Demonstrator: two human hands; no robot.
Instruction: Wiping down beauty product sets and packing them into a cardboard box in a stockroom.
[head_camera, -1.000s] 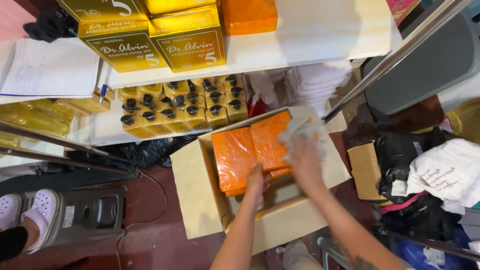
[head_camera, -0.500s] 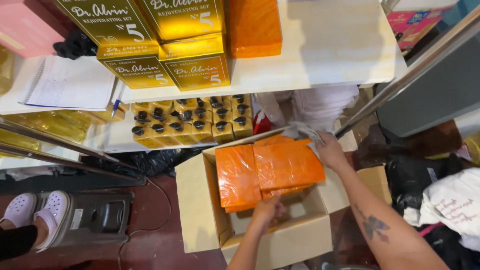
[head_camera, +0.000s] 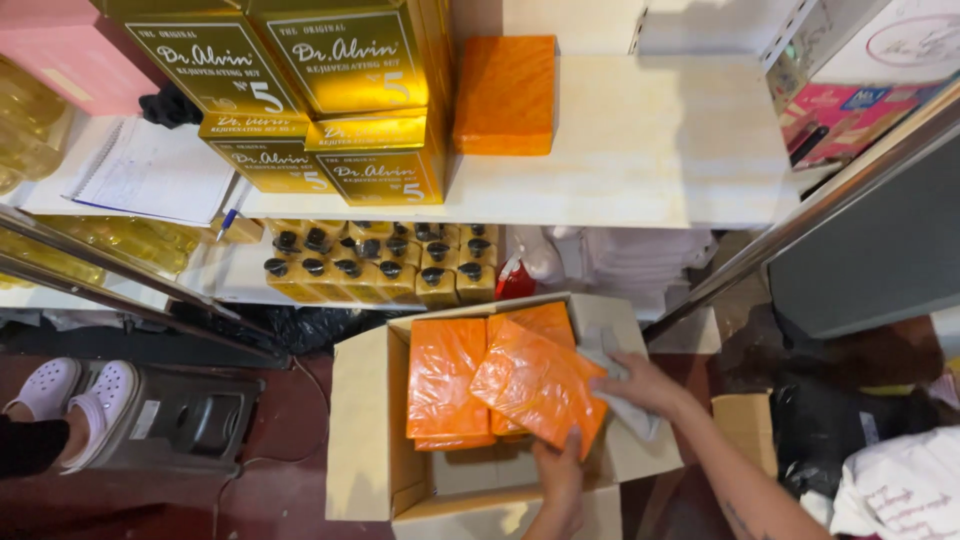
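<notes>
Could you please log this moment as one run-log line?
left hand: grips tilted orange plastic-wrapped packet | right hand: holds packet's edge with white cloth | location: over open brown cardboard box

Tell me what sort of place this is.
Probably a stockroom or packing corner of a small cosmetics shop. Stacked gold boxes fill a white shelf, rows of yellow pump bottles stand below, and both hands lift an orange wrapped pack from an open cardboard carton.
</notes>
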